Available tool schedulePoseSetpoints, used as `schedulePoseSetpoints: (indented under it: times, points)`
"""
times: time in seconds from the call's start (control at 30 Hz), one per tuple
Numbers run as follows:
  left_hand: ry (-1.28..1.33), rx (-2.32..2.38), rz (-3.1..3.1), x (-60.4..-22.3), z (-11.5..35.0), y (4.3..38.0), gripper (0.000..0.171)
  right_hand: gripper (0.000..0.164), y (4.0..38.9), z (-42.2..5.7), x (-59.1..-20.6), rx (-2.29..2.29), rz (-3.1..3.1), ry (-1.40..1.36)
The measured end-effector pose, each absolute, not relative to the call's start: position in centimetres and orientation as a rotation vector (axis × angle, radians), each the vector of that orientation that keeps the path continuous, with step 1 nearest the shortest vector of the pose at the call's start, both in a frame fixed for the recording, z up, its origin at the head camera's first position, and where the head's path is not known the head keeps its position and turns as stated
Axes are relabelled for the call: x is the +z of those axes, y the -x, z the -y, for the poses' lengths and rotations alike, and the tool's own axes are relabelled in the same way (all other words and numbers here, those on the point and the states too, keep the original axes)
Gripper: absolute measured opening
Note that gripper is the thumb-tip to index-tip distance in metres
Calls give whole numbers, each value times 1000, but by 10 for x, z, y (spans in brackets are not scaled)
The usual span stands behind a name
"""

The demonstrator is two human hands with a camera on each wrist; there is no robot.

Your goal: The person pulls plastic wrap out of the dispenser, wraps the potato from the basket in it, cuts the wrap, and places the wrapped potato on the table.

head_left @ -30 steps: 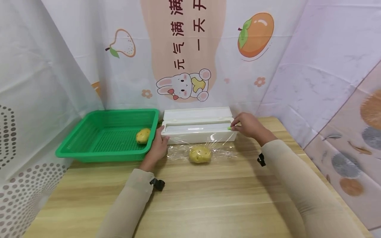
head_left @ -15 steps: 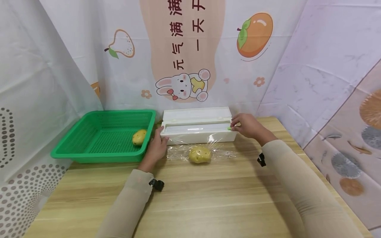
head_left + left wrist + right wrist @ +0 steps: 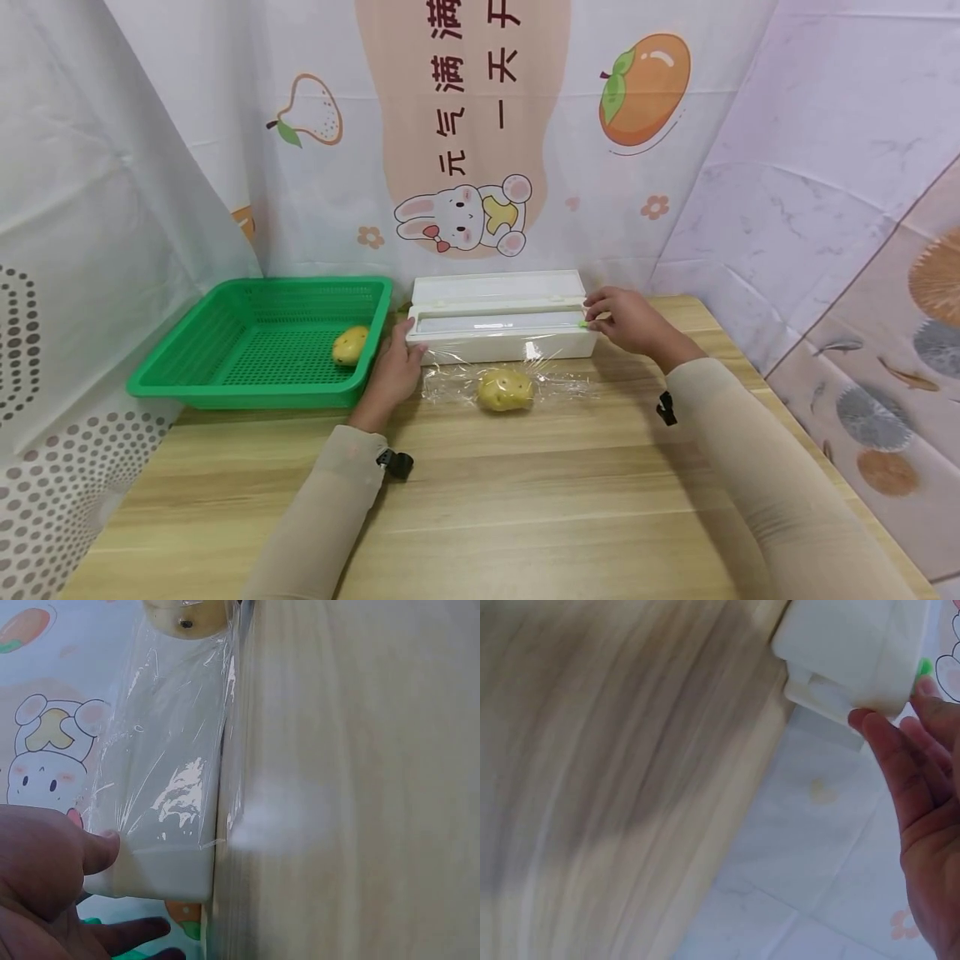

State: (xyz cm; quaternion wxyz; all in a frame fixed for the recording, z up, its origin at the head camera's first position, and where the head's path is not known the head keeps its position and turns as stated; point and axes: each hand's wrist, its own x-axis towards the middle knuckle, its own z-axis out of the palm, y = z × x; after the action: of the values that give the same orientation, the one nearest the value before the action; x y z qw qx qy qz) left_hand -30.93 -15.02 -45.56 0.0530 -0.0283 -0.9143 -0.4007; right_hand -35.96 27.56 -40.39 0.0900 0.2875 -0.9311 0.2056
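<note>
A white cling film dispenser (image 3: 465,348) stands lengthwise at the back of the table, its lid (image 3: 495,287) raised behind it. Clear film (image 3: 558,385) stretches from its front down over a yellow potato (image 3: 506,390). My left hand (image 3: 395,371) grips the dispenser's left end; in the left wrist view the thumb (image 3: 101,851) presses on the film-covered face. At the opposite end, my right hand (image 3: 630,319) has its thumb at the small green slider (image 3: 583,324), and in the right wrist view its fingers (image 3: 889,754) lie against the dispenser's end.
A green basket (image 3: 247,390) stands to the left, close beside my left hand, with another potato (image 3: 349,346) inside. A printed curtain (image 3: 315,208) hangs right behind the dispenser. The wooden table (image 3: 517,500) extends toward me.
The green basket has shifted slightly left with its potato. My right hand and the green slider have moved a little to the right. My left hand stays at the dispenser's end.
</note>
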Motion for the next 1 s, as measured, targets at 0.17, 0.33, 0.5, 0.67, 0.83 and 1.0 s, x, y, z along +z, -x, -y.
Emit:
schedulePoseSetpoints:
  times: [0.17,0.33,0.5,0.67,0.83,1.0]
  points:
    - [82,-1199,2805,-455,150,309,59,4,359,-285,-412,694,2714,-802]
    - [90,-1188,2794,-456,149,310,60,4,361,-289,-416,767,2696,-775]
    - [114,-1173,2775,-456,149,310,59,5,359,-288,-416,773,2696,-767]
    - [132,-1146,2770,-455,148,308,60,20,351,-285,-413,792,2698,-750]
    - [137,-1133,2780,-453,146,307,60,42,345,-272,-411,651,2673,-800]
    - [160,-1113,2775,-452,146,308,60,49,347,-262,-416,506,2639,-866]
